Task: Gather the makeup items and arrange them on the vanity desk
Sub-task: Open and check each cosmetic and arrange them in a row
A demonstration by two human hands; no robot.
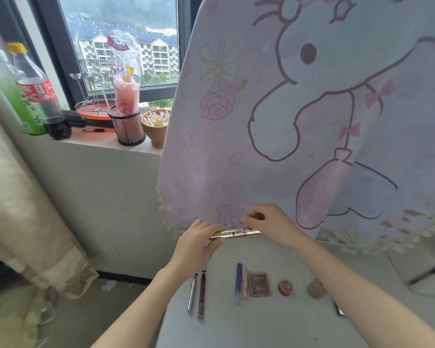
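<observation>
Looking down from head height onto a white vanity desk (261,322), both bare forearms reaching forward.

Held level in the air above the far part of the desk: a slim rose-gold makeup tube (239,233) with small dark print on its side. Left hand (198,243) curled round the tube's left end, thumb underneath. Right hand (266,223) pinching the tube's right end with bent fingertips.

Lying flat on the desk below the hands, in a loose row from left to right:
- a silver pen (191,293) and, just beside it, a dark red pencil (201,295), both pointing away from the viewer;
- a blue tube (238,282), touching the left edge of a rectangular pink palette (259,284);
- a round red pot (285,287), near the palette but apart from it;
- a beige item (316,288), perhaps a sponge, partly hidden by the right forearm.

Hanging behind the desk: a large pale pink cloth (311,121) printed with a cartoon rabbit, bows and roses, its fringed hem just behind the hands.

On the windowsill (98,143) to the left: a green bottle (13,96), a cola bottle (41,96), a black mesh cup (127,126) and a clay bowl (156,124) of cotton swabs. At far left, a cream curtain (23,197).
</observation>
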